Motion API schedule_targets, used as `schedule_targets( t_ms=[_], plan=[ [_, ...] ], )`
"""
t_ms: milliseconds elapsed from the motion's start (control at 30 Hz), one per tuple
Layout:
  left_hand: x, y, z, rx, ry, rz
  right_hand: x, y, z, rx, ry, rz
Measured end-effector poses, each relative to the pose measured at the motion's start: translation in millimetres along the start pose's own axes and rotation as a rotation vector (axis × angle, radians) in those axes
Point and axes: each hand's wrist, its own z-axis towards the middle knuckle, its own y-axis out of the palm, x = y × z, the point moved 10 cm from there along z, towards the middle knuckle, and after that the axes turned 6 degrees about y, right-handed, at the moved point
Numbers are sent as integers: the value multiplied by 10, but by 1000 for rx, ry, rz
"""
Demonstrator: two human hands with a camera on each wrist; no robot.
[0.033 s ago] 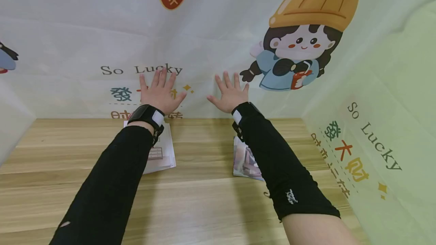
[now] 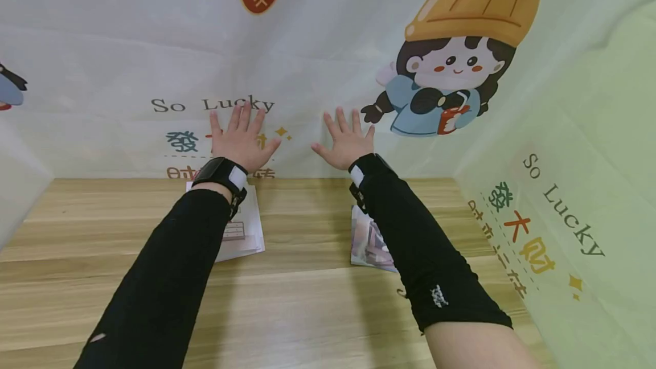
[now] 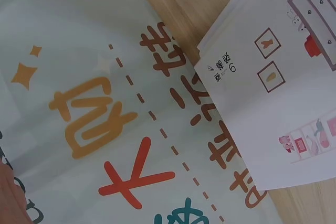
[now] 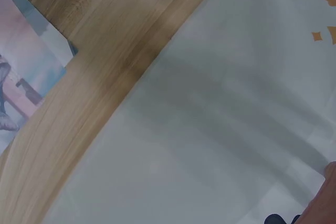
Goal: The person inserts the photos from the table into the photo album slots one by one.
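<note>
My left hand point(image 2: 242, 138) is spread with straight fingers in front of the white printed sheet at the back, over its lettering. To its right, my right hand point(image 2: 345, 140) is spread the same way, beside the printed cartoon girl. Neither holds anything. Below the left wrist lie white printed papers point(image 2: 251, 215), partly hidden by the forearm; the left wrist view shows drawers and small framed pictures on the top page point(image 3: 283, 93). Under the right forearm, colourful pastel picture sheets point(image 2: 365, 241) are partly covered. Only a bit of each hand enters its own wrist view.
The wooden tabletop point(image 2: 302, 306) meets the upright printed backdrop point(image 2: 318, 27) along its far edge. A similar printed sheet point(image 2: 589, 198) walls the right side, and a pale sheet point(image 2: 20, 181) stands on the left. Black sleeves and wrist straps cover both forearms.
</note>
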Motion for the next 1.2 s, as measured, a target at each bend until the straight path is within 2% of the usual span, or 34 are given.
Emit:
schedule_targets(
  t_ms=[633,1000,1200],
  plan=[
    [-4,120,108,11,11,16,-45,62,8,4,-18,29],
    [-36,149,73,12,12,-50,-119,44,-34,-10,-31,40],
    [-108,185,47,24,-17,-101,-119,57,-47,-10,-20,54]
  ],
)
